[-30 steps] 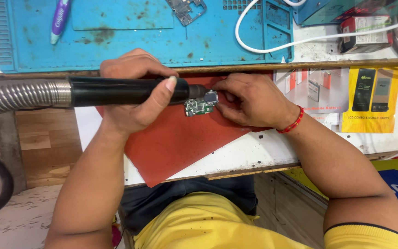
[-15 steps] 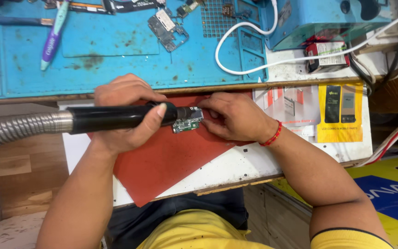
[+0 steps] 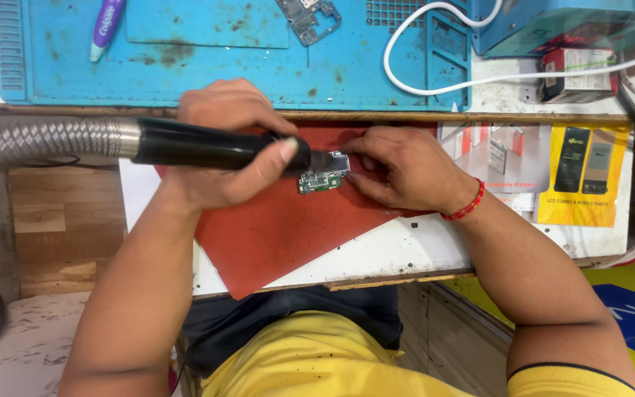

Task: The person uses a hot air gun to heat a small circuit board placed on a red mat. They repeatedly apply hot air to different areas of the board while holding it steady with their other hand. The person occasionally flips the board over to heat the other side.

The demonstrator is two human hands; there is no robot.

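My left hand [image 3: 229, 147] grips the black handle of a hot-air tool [image 3: 207, 147] with a ribbed metal hose [image 3: 45, 143] running off to the left. Its nozzle points right at a small green circuit board [image 3: 323, 179] lying on a red mat [image 3: 281, 228]. My right hand [image 3: 406, 169] rests on the mat and pinches the board's right end with its fingertips. A red thread band sits on the right wrist.
A blue work mat [image 3: 207, 66] lies behind, with a purple tube [image 3: 106, 26], a phone frame part [image 3: 309, 18] and a white cable [image 3: 435, 81]. A blue box [image 3: 575, 26] stands at the back right. A yellow printed card [image 3: 582, 184] lies to the right.
The view has shifted slightly; both hands keep the same hold, with the nozzle still at the board on the red mat.
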